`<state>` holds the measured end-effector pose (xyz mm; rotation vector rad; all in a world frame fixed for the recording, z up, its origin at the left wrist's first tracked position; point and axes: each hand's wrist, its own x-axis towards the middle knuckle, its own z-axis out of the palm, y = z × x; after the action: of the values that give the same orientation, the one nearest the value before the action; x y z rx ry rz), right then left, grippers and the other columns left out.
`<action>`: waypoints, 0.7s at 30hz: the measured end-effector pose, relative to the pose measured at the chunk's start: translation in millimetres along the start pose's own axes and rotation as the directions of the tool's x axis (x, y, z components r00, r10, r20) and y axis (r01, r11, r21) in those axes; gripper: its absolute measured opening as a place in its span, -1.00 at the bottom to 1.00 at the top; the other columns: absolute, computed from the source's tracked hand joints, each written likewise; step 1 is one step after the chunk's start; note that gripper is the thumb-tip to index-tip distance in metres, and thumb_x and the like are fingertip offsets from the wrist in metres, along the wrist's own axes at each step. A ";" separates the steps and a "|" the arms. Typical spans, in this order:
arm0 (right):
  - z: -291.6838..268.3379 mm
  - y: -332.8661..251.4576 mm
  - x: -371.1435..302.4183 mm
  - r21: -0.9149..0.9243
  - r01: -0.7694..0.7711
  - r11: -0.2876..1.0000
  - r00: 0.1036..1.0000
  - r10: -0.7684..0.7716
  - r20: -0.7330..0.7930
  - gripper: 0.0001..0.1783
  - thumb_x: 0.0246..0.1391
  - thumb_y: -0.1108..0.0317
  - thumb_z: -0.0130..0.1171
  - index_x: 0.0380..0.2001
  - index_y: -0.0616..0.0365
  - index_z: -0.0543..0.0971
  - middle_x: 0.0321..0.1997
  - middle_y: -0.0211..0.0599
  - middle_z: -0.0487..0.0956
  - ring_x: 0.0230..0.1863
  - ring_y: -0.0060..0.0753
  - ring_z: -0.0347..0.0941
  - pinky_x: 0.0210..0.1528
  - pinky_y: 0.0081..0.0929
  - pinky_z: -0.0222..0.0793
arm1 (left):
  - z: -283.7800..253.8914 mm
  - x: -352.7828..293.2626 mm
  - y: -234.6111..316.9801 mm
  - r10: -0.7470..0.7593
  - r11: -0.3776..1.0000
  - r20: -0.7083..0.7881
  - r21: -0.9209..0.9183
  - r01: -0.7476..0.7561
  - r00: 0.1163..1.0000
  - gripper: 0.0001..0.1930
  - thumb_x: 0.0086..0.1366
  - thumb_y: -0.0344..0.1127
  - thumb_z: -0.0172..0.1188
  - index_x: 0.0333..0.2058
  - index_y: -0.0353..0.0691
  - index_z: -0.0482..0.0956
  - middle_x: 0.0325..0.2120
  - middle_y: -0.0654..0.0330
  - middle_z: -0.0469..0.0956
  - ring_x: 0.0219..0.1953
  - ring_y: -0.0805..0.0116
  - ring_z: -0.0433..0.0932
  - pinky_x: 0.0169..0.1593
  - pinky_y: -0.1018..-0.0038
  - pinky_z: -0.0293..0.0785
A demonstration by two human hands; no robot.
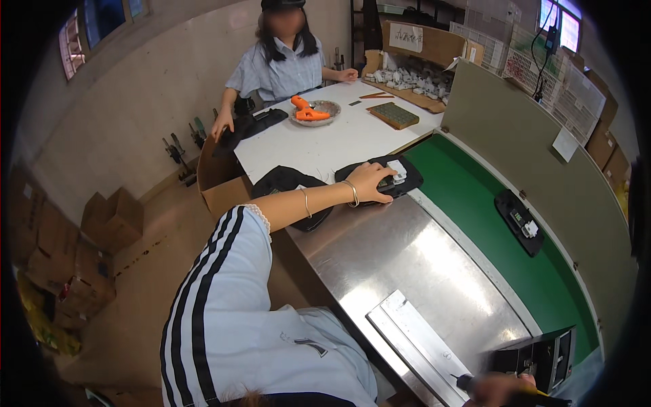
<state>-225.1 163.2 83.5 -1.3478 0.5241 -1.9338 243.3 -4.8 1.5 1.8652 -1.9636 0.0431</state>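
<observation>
We'd call this mid-batch: the flat black casing under our left hand already carries a white plastic block, and a similar black unit lies on the curved green belt, looking finished. Another dark, soft-looking piece to the left seems left to do. Our left fingers are half-curled over the casing, but we can't tell if they're gripping or resting. Our right hand, blurry, looks closed around a black-tipped tool. Shiny steel worktop, white table beyond with a co-worker, brown cardboard boxes along the wall.
</observation>
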 end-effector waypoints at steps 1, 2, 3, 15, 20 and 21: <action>1.8 -1.4 0.0 0.007 -0.010 1.000 1.000 0.010 -0.020 -0.54 0.08 0.55 0.24 0.02 0.18 0.31 -0.58 -0.31 0.39 -0.74 -0.46 0.23 -0.70 -0.54 0.22 | -0.4 1.2 1.9 -0.028 1.000 0.019 -0.004 0.028 0.999 -0.27 -0.06 0.13 0.36 0.10 -0.01 0.45 -0.10 -0.05 0.48 -0.07 -0.05 0.46 0.09 0.24 0.36; 2.9 -2.2 -0.3 0.015 -0.019 1.000 0.999 0.019 -0.040 -0.54 0.07 0.55 0.24 0.01 0.20 0.31 -0.57 -0.30 0.39 -0.75 -0.46 0.22 -0.70 -0.54 0.22 | -0.5 2.7 2.9 -0.057 0.998 0.038 -0.008 0.057 0.998 -0.25 -0.09 0.13 0.37 0.10 -0.01 0.45 -0.11 -0.05 0.49 -0.07 -0.06 0.46 0.08 0.23 0.37; 0.9 -1.1 -0.7 0.019 -0.009 1.000 0.999 0.010 -0.044 -0.54 0.07 0.55 0.24 0.01 0.20 0.31 -0.57 -0.30 0.39 -0.75 -0.46 0.22 -0.70 -0.54 0.22 | 1.4 4.8 0.6 -0.048 0.999 0.034 0.002 0.048 0.998 -0.20 -0.12 0.08 0.38 0.14 -0.01 0.39 -0.14 -0.05 0.50 -0.08 -0.05 0.47 0.07 0.23 0.39; 2.0 -0.9 -3.2 0.038 -0.060 0.997 0.997 0.062 -0.044 -0.62 0.04 0.58 0.24 -0.11 0.20 0.33 -0.60 -0.29 0.39 -0.73 -0.47 0.23 -0.66 -0.54 0.25 | -20.7 -2.4 43.7 0.080 0.992 0.156 -0.105 -0.064 0.985 -0.09 -0.20 0.01 0.44 0.09 -0.32 0.23 -0.18 -0.04 0.56 -0.17 -0.05 0.56 -0.06 0.26 0.47; 3.3 -1.6 -1.0 0.031 -0.064 0.997 0.997 0.065 -0.042 -0.64 0.05 0.58 0.24 -0.12 0.19 0.35 -0.63 -0.29 0.40 -0.72 -0.47 0.25 -0.65 -0.54 0.28 | -11.6 -31.9 87.8 0.223 0.973 0.167 -0.106 -0.207 0.961 -0.10 -0.21 -0.04 0.44 0.09 -0.36 0.25 -0.16 -0.09 0.49 -0.12 -0.05 0.47 0.02 0.24 0.40; 2.9 -1.4 -0.6 0.029 -0.063 0.998 0.997 0.065 -0.049 -0.64 0.05 0.58 0.24 -0.12 0.19 0.35 -0.63 -0.29 0.40 -0.72 -0.47 0.25 -0.65 -0.54 0.28 | -5.3 -34.6 95.4 0.274 0.956 0.160 -0.150 -0.251 0.948 -0.07 -0.21 -0.03 0.44 0.12 -0.37 0.23 -0.16 -0.09 0.48 -0.12 -0.05 0.46 0.00 0.21 0.39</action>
<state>-222.8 164.8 85.1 -1.2536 0.5565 -1.9199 153.4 38.6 20.6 1.5626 -2.2702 -0.1736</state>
